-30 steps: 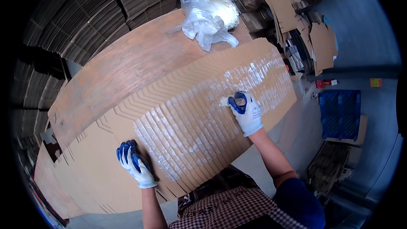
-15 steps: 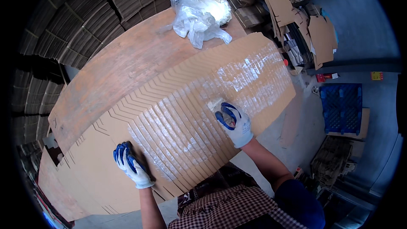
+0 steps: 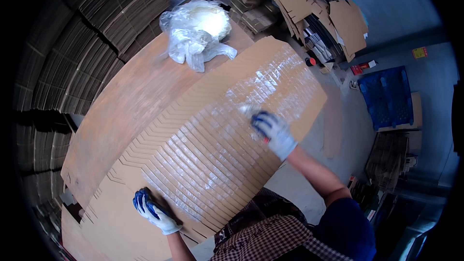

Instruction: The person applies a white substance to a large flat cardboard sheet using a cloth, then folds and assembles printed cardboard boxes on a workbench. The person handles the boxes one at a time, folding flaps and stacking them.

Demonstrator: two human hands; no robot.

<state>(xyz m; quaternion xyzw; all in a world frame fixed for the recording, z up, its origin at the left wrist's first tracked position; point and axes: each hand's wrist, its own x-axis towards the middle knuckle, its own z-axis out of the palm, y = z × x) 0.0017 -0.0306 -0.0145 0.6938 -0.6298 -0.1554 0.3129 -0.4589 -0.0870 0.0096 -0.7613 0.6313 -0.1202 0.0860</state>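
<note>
Fanned cardboard sheets [image 3: 121, 222] lie overlapped in a long staggered row, their exposed strips streaked with a shiny wet-looking coating [image 3: 193, 159]. My right hand [image 3: 273, 133], in a white glove with blue palm, is closed around what looks like a brush [image 3: 249, 109]. Its pale end touches the coated strips towards the far side; motion blurs it, and the glove hides most of the handle. My left hand [image 3: 153, 211], gloved alike, rests with fingers extended on the plain cardboard beside the left end of the coated strips, holding nothing visible.
A crumpled clear plastic bag [image 3: 195, 34] with something whitish in it sits on the wooden table [image 3: 130, 87] behind the sheets. Tall bundled cardboard stacks [image 3: 87, 34] line the left. More cardboard [image 3: 345, 26] leans at the far right, near a blue pallet [image 3: 385, 97].
My right hand has swept a little across the strips with the brush and is blurred now. The left hand stays on the cardboard. The whole view has turned and shifted somewhat.
</note>
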